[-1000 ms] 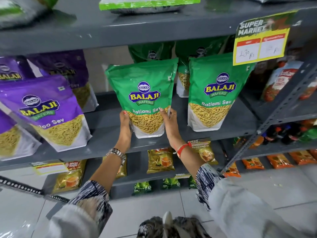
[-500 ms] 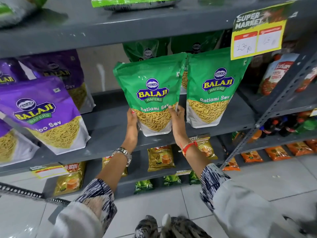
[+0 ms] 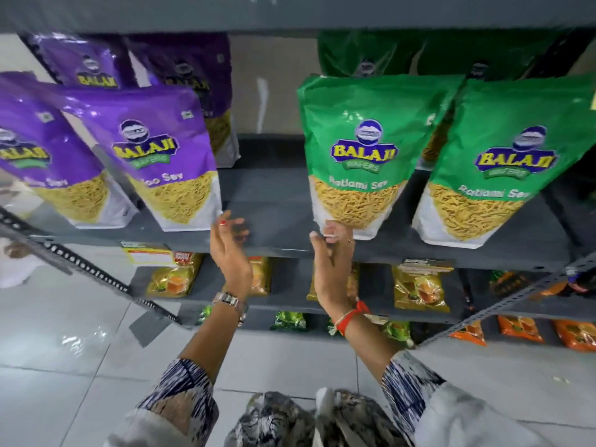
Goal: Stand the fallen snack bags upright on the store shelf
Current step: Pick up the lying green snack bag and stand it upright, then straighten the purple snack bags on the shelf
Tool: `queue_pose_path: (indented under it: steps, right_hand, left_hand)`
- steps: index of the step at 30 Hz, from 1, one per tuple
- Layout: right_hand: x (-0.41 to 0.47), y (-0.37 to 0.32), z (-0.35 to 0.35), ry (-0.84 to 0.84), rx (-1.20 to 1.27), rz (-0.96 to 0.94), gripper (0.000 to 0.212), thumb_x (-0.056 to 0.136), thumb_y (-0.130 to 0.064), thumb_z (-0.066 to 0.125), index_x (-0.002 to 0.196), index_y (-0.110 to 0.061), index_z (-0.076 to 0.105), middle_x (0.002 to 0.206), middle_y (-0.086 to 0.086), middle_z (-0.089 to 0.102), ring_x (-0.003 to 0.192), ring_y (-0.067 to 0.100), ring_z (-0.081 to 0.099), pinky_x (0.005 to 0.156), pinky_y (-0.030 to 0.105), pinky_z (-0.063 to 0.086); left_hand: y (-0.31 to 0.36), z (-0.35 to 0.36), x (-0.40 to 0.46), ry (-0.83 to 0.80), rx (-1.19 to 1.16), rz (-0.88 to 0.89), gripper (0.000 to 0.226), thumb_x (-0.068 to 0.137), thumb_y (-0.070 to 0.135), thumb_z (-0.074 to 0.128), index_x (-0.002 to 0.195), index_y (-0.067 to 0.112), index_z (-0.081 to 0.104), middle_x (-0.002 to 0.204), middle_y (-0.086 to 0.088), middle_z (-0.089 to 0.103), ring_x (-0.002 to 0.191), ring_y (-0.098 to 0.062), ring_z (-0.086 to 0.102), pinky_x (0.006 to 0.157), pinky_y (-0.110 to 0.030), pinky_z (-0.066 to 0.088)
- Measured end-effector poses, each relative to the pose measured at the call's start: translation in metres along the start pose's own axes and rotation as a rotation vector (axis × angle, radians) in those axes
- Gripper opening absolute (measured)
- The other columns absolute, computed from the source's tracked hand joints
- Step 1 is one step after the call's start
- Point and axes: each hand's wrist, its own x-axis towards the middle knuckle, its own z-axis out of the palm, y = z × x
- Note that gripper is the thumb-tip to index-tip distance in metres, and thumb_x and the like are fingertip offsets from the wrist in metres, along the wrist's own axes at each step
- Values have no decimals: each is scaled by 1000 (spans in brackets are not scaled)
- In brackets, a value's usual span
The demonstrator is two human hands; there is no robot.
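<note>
Green snack bag (image 3: pixel 364 156) upright on the grey shelf (image 3: pixel 274 195), bottom left corner touched by fingertips of the right hand (image 3: pixel 332 256); whether pinched, cannot tell. Left hand (image 3: pixel 230 250) at nine o'clock of it, fingers loosely spread, holding nothing, just beside a purple bag (image 3: pixel 158 156). Second green bag (image 3: pixel 503 162) standing at three o'clock. Smaller packets (image 3: pixel 419 288) on the shelf below.

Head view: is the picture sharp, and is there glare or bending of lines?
Head view: soft, smeared blur overall; small print on the green bag is fuzzy. Glare spots on the purple bag and the floor tiles. Wide-angle bending tilts the shelf edges outward.
</note>
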Motion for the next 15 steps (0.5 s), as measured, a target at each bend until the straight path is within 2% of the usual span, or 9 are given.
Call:
queue_pose_path:
  steps: [4, 5, 6, 7, 8, 10, 11, 13, 15]
  right_hand:
    - [-2, -2, 40, -172, 7, 20, 28, 83, -31, 59, 110, -26, 53, 111, 1, 53, 98, 7, 50, 78, 5, 40]
    - [0, -3, 52, -205, 6, 29, 30, 84, -29, 60, 113, -25, 53, 113, -1, 54, 103, 9, 51, 80, 4, 40]
    - [4, -4, 67, -235, 7, 44, 33, 86, -27, 60, 117, -22, 52, 116, -2, 54, 109, 12, 51, 85, 5, 40]
    - [7, -4, 85, -261, 17, 77, 35, 88, -24, 60, 122, -21, 51, 121, -1, 53, 116, 15, 50, 93, 9, 40]
    - [9, -6, 101, -284, 31, 121, 38, 90, -23, 58, 127, -22, 48, 128, 1, 51, 123, 17, 48, 102, 18, 39]
    - [15, -10, 135, -338, 60, 195, 47, 93, -26, 53, 138, -25, 38, 145, 4, 41, 137, 17, 38, 114, 34, 32]
    - [18, -11, 150, -355, 65, 226, 51, 95, -29, 49, 143, -25, 31, 152, 4, 34, 141, 16, 33, 117, 36, 27]
    - [22, -11, 174, -345, 87, 270, 55, 97, -34, 42, 147, -23, 23, 158, 2, 25, 142, 12, 26, 117, 32, 22]
    - [22, -7, 191, -309, 126, 288, 53, 98, -38, 37, 148, -22, 25, 157, 3, 29, 140, 12, 30, 117, 34, 23]
  left_hand:
    - [13, -44, 45, 192, 41, 95, 31, 97, 11, 33, 114, -7, 51, 96, -3, 58, 87, -4, 59, 76, -16, 45]
    - [15, -53, 57, 204, 47, 104, 31, 96, 10, 33, 117, -6, 49, 100, -4, 56, 92, -5, 58, 80, -18, 45]
    - [17, -62, 70, 190, 52, 101, 31, 96, 12, 34, 120, -4, 47, 107, -7, 55, 101, -14, 57, 86, -25, 45]
    - [19, -71, 84, 159, 58, 88, 33, 96, 14, 35, 124, -2, 43, 116, -13, 52, 110, -25, 53, 93, -31, 43]
    - [22, -79, 96, 123, 62, 73, 35, 96, 15, 36, 128, -1, 40, 125, -16, 49, 117, -29, 48, 98, -29, 40]
    - [26, -92, 118, 38, 60, 98, 39, 97, 13, 36, 134, 1, 34, 132, -11, 43, 119, -20, 44, 93, -7, 38]
    - [28, -95, 126, -19, 66, 110, 41, 98, 13, 35, 137, 2, 31, 134, -6, 40, 120, -14, 41, 88, 0, 37]
    - [28, -98, 141, -137, 39, 76, 46, 98, 11, 33, 143, 5, 22, 141, -4, 33, 122, -9, 38, 81, 4, 38]
    - [31, -101, 150, -223, -16, 10, 52, 98, 10, 35, 146, 8, 16, 144, -3, 30, 122, -7, 41, 77, 3, 42]
